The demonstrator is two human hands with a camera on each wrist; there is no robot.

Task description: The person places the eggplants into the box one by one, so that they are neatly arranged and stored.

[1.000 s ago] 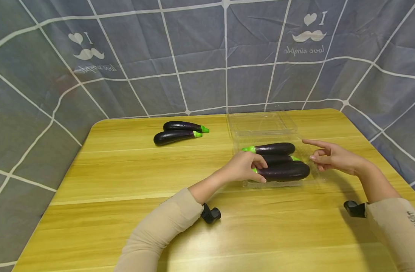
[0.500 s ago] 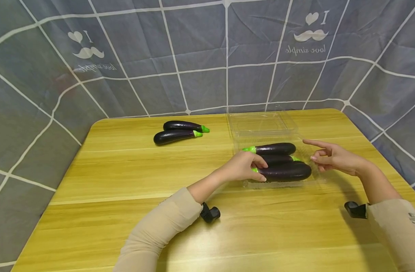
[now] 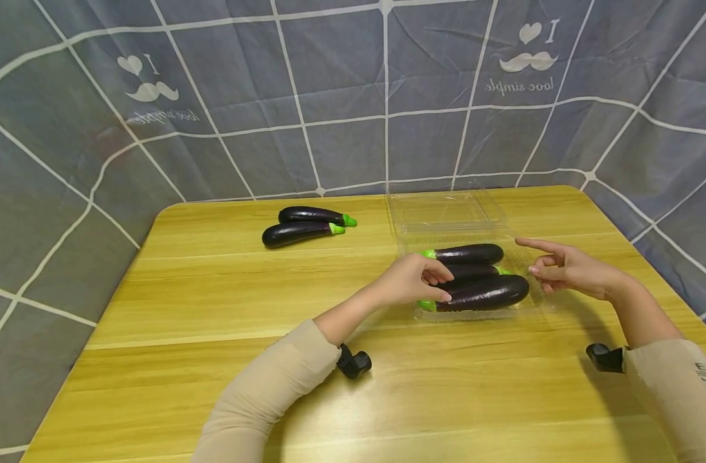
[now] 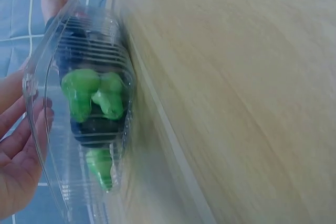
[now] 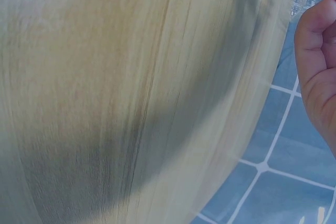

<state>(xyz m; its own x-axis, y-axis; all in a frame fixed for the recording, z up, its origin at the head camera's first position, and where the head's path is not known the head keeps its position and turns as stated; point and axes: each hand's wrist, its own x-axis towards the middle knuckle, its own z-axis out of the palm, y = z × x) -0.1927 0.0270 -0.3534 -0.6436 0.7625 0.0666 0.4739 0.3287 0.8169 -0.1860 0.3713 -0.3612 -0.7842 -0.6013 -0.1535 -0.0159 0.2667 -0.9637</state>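
Observation:
Three dark purple eggplants lie in a clear plastic clamshell box [image 3: 480, 315] on the table's right side. The front eggplant [image 3: 488, 293] lies slightly slanted, its green stem to the left; a middle eggplant [image 3: 471, 274] and a far eggplant [image 3: 471, 254] lie behind it. My left hand [image 3: 412, 280] hovers over the stem end, fingers loosely bent and holding nothing. In the left wrist view the green stems [image 4: 100, 166] show through the box wall. My right hand [image 3: 579, 270] holds the box's right rim with thumb and curled fingers, index finger stretched along it.
Two more eggplants [image 3: 303, 233] lie side by side at the back left of the wooden table [image 3: 214, 302]. The box's clear lid [image 3: 445, 209] is folded back toward the grey checked cloth [image 3: 341, 83] behind the table.
My left hand has let go of the front eggplant and lifted slightly up and left. That eggplant's stem end has dropped toward the box's front wall. The right hand stays in place.

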